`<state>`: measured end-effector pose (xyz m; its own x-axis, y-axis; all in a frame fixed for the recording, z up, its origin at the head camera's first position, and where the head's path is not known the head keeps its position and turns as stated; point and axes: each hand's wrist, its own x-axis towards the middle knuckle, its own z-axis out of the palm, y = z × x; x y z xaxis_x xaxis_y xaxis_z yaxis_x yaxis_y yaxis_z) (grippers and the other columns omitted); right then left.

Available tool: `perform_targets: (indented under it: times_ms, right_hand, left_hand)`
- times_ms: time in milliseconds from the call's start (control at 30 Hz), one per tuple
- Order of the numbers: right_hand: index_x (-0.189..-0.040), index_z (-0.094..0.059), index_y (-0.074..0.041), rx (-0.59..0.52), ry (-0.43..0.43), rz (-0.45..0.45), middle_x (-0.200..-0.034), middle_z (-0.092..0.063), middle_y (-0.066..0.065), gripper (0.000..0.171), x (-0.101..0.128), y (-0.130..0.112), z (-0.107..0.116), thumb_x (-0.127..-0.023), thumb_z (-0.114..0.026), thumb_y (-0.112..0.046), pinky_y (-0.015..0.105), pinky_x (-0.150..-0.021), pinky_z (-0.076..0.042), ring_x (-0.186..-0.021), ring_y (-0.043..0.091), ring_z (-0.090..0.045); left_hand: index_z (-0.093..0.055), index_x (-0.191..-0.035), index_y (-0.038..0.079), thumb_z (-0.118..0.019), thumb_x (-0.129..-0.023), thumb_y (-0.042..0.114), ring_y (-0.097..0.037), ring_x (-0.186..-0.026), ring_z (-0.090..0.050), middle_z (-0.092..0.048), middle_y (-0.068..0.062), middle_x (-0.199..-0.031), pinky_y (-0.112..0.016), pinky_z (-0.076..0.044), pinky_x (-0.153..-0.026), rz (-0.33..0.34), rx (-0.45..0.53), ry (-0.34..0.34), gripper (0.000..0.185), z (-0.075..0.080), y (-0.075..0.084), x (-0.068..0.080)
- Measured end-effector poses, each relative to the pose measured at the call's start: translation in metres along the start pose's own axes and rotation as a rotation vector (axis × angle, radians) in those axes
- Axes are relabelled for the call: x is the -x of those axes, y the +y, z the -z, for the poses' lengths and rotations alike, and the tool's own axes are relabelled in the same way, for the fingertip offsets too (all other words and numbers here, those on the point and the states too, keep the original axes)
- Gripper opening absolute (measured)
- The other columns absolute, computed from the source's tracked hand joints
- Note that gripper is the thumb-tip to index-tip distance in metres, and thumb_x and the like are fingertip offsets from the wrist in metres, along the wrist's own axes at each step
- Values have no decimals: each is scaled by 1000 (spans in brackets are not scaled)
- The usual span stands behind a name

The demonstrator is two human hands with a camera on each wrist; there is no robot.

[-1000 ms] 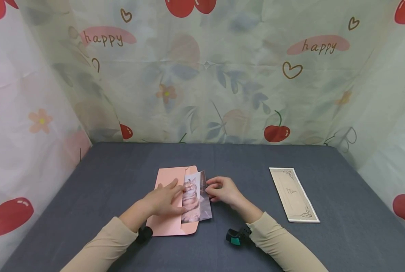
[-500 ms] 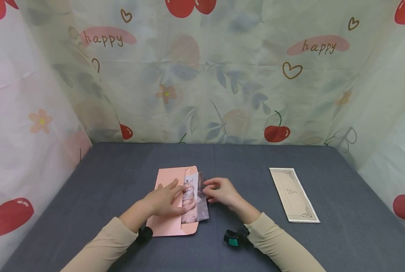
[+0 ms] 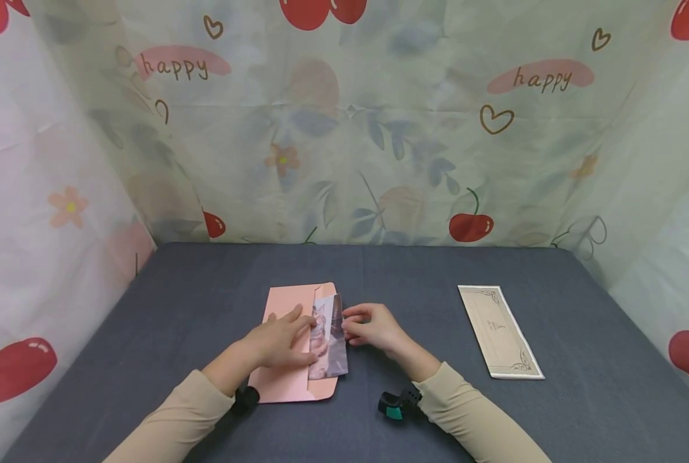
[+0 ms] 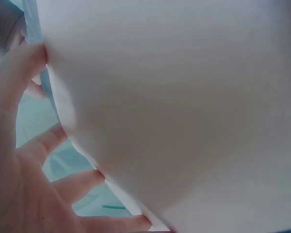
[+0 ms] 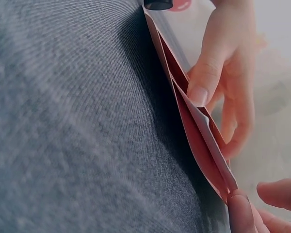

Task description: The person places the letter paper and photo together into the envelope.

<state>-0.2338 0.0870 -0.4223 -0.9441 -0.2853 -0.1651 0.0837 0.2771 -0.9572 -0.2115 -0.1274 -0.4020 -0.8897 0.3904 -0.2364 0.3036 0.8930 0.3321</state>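
Observation:
A pink envelope (image 3: 286, 379) lies on the table with its mouth to the right. A cat photo (image 3: 319, 370) sits partly inside it, and a grey-purple strip (image 3: 337, 357) shows along the photo's right side; whether that is a second sheet I cannot tell. My left hand (image 3: 277, 337) rests on the envelope with spread fingers, fingertips at the mouth's edge. In the right wrist view its thumb presses at the gaping pink opening. At the strip's right edge, my right hand (image 3: 376, 328) pinches the photo between thumb and fingers.
A cream card (image 3: 499, 331) with a dark ornamental border lies to the right on the dark grey table (image 3: 413, 276). Printed curtains (image 3: 350, 128) enclose the back and sides. A black wrist device (image 3: 399, 404) is by the right cuff.
My right hand has moved left, and the photo with its grey strip has slid further into the envelope. My left hand and the envelope have stayed in place.

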Motion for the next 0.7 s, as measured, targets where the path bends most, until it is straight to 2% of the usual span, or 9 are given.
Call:
perform_targets:
  times_ms: [200,433,700]
  right_hand:
    - [-116,-58,8,0,-22,11,-97,-69,21,32,-1,2,-2,-86,-63,-2,30,-65,-58,-69,10,-65]
    - [-117,-56,10,-8,-51,27,-101,-68,25,33,0,0,-3,-86,-62,-3,31,-68,-58,-71,10,-67]
    - [-118,-56,9,16,-70,18,-103,-68,24,35,0,-2,-7,-87,-63,-6,32,-70,-58,-75,14,-69]
  left_hand:
    - [-44,-138,22,-62,-80,55,-42,-134,-37,-23,-17,-154,-59,-20,-112,-15,-10,7,69,0,-1,-1]
    - [-43,-139,23,-61,-80,57,-48,-135,-32,-22,-15,-155,-61,-22,-111,-6,-7,9,70,-1,-1,-1]
    - [-47,-134,24,-63,-80,54,-40,-131,-42,-25,-16,-154,-58,-20,-112,-10,-18,17,64,-2,-1,-3]
